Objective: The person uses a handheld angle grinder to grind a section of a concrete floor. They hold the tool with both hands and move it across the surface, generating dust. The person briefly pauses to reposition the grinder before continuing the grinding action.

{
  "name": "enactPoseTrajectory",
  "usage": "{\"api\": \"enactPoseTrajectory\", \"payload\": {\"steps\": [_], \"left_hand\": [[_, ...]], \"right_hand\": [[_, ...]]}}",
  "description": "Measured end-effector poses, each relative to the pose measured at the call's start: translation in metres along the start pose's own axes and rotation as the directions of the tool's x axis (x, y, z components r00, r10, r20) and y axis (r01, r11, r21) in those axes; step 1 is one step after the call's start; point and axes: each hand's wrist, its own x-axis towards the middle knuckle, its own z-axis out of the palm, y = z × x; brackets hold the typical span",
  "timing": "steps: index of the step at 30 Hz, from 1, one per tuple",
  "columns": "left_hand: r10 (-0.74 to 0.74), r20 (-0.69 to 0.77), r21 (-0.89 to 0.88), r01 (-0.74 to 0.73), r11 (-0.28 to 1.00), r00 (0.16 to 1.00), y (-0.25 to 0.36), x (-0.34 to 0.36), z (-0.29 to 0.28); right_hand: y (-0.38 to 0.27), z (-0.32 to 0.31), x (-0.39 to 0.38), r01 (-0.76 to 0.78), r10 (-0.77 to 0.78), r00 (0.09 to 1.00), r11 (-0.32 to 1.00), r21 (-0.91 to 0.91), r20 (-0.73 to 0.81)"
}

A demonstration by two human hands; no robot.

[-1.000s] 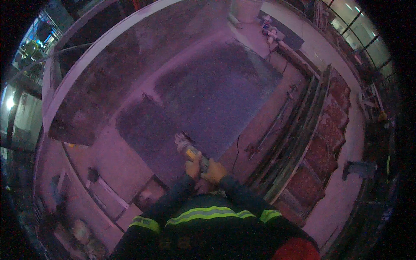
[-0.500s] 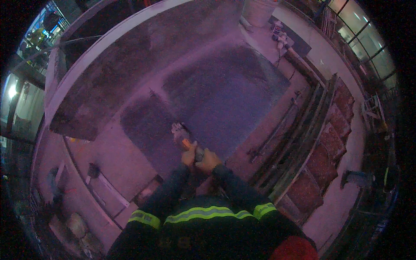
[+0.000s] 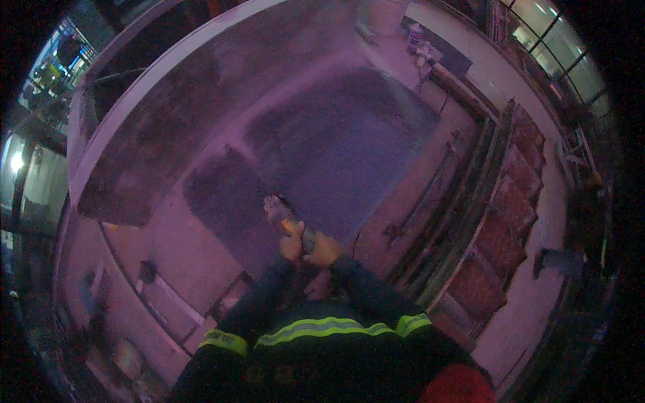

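Both hands are closed on a handheld power tool (image 3: 275, 208) with a yellow band on its body, like a grinder. My left hand (image 3: 293, 243) wraps round the body beside the band, and my right hand (image 3: 321, 250) grips the grey rear part, a little lower right. The tool's pale head points away from me, over a dark, dusty flat sheet (image 3: 349, 168); whether it touches the sheet I cannot tell. The sheet has pale dust streaks across its left part and along its far edge.
Long dark bars (image 3: 463, 195) lie to the right, beside rusty plates (image 3: 500, 195). Another tool (image 3: 422, 50) and a bucket (image 3: 386, 15) sit at the far end. A curved raised panel (image 3: 148, 154) borders the left. A bracket (image 3: 561, 262) lies far right; pale strips (image 3: 168, 295) lie lower left.
The tool and both my hands have moved forward and slightly left since a second ago. The surroundings shift slightly between frames as the view moves. The grip on the tool is unchanged.
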Motion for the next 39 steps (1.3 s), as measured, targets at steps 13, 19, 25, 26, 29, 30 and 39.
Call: {"api": "enactPoseTrajectory", "payload": {"steps": [13,19,25,26,29,30,39], "left_hand": [[-0.138,-0.019,-0.253,0.128,0.959,0.99,0.052,-0.08,0.0],[-0.06,-0.096,-0.213,0.038,0.976,0.994,0.041,-0.06,0.003],[0.072,-0.009,-0.009,-0.072,0.997,0.997,0.017,-0.028,-0.014],[0.023,-0.024,0.033,-0.022,0.999,0.999,0.023,-0.026,-0.014],[-0.079,-0.052,0.136,0.085,0.987,0.996,0.022,-0.006,-0.015],[-0.073,-0.041,0.138,0.078,0.987,0.996,0.012,0.005,-0.017],[0.028,0.069,-0.18,-0.015,0.984,0.997,0.026,-0.006,-0.025]], "right_hand": [[-0.003,0.001,-0.024,-0.017,0.017,0.999,1.0,-0.007,-0.048],[0.003,0.009,-0.005,0.001,0.001,0.999,1.0,0.029,-0.049],[-0.021,-0.008,-0.007,0.01,-0.011,0.999,1.0,0.01,0.033],[-0.015,0.001,0.0,0.011,-0.011,1.0,1.0,0.021,-0.004],[-0.002,0.023,0.019,0.018,-0.016,0.997,0.999,0.029,-0.069],[-0.009,0.02,0.018,0.029,-0.028,0.998,0.999,0.021,-0.062],[-0.022,0.014,0.028,-0.009,0.01,0.999,0.999,0.035,-0.039]]}}
